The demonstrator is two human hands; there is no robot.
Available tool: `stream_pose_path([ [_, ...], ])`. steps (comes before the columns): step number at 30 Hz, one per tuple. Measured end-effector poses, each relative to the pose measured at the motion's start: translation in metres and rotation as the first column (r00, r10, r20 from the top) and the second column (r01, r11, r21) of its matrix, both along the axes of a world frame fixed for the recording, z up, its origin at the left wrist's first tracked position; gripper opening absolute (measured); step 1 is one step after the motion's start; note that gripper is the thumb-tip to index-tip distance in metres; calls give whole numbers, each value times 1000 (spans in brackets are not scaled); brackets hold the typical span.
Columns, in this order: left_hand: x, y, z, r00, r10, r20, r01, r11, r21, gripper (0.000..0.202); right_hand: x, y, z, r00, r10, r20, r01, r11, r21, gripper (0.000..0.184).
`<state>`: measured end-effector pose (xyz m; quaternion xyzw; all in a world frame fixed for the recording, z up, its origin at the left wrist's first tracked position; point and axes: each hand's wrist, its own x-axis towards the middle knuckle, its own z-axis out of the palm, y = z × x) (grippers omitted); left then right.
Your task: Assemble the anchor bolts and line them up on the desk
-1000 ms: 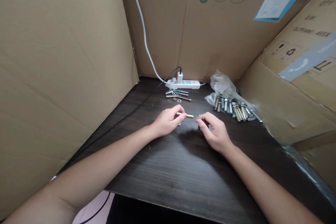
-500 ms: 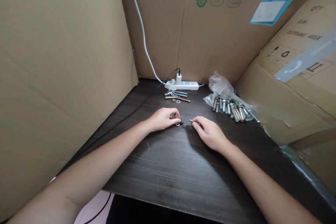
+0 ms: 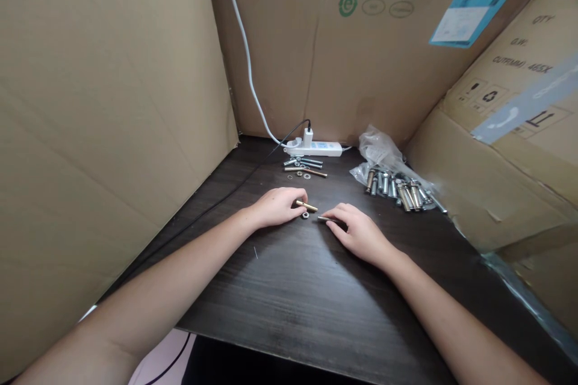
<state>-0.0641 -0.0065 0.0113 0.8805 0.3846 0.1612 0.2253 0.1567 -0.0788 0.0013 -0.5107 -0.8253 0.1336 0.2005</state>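
A brass-coloured metal sleeve (image 3: 309, 206) lies between the curled thumb and fingers of my left hand (image 3: 279, 207), its right end sticking out. Just below it, a hex nut (image 3: 306, 215) rests on the dark table. To the right, my right hand (image 3: 356, 228) is closed around a thin metal bolt (image 3: 322, 218), whose tip points left toward the nut and sleeve. My fingers cover the rest of the bolt. Between sleeve and bolt tip there is a small gap.
Farther back lie several bolts (image 3: 311, 171) with a washer (image 3: 307, 176). Behind them is a white power strip (image 3: 329, 148) with a black cable. A plastic bag (image 3: 382, 147) with several expansion bolts (image 3: 409, 195) lies right. Cardboard walls (image 3: 280, 72) surround the table.
My right hand has moved slightly left and down, bringing the bolt closer to the nut and lower. In my left hand the sleeve now shows more fully, with the fingers a little more apart.
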Motion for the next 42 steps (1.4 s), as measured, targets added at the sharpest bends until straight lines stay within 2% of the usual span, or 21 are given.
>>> stream_pose_path([
  [7, -1, -2, 3, 1000, 3, -31, -3, 1000, -6, 14, 2, 3, -9, 999, 27, -26, -26, 999, 36, 25],
  [12, -5, 0, 5, 999, 1, -36, -2, 1000, -25, 24, 2, 5, -11, 998, 19, -63, -16, 998, 54, 24],
  [15, -4, -3, 8, 999, -43, -31, 43, 999, 15, 23, 2, 6, -11, 997, 13, -76, -9, 999, 48, 23],
  [19, -1, -12, 11, 986, -138, -97, 142, 989, 30, 17, 4, 6, -13, 997, 18, -77, -14, 999, 51, 23],
  [23, 1, -17, 11, 971, -192, -142, 200, 979, 43, 22, 4, 7, -13, 997, 19, -70, -16, 999, 44, 23],
  [30, -2, -15, 16, 981, -107, -163, 127, 985, 119, 27, 5, 7, -13, 996, -7, -88, 12, 998, 62, 23],
  [36, -6, -10, 12, 974, -135, -184, 144, 989, 34, 37, 4, 8, -11, 989, -32, -148, 39, 998, 47, 22],
  [42, -3, -12, 8, 983, -112, -148, 116, 993, 14, 32, -4, 13, -16, 978, 7, -210, 9, 997, 76, 24],
])
